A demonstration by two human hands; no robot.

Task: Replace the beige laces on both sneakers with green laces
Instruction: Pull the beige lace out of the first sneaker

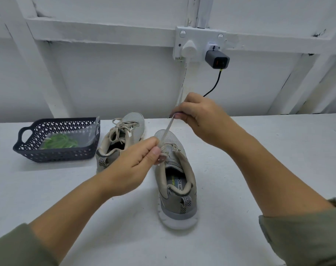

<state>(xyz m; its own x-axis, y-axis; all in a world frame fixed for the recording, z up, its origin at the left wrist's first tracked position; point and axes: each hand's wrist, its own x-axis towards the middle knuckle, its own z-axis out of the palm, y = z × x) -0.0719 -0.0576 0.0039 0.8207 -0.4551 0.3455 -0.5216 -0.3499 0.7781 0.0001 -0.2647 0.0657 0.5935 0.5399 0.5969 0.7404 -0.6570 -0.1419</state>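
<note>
1. Above the near sneaker, the right hand is raised past the toe with its fingers curled. Thumb and fingertips pinch the end of a beige lace, which runs taut and slanted down to the eyelets.
2. Over the near sneaker's tongue, the left hand is curled and pinches the crossed lace at the eyelets. Both forearms reach in from olive sleeves.
3. Inside the near sneaker, the insole print reads "ORY FO"; the rest is hidden. A yellow-green mark above it is too small to read.
4. Just left of the near sneaker, the other sneaker stands on the white bench, laced in beige with loose loops.
5. Farther left of the near sneaker, a dark lattice basket holds a clear bag with green laces coiled inside.
6. Beyond the near sneaker, a wall socket carries a white plug and a grey charger.
</note>
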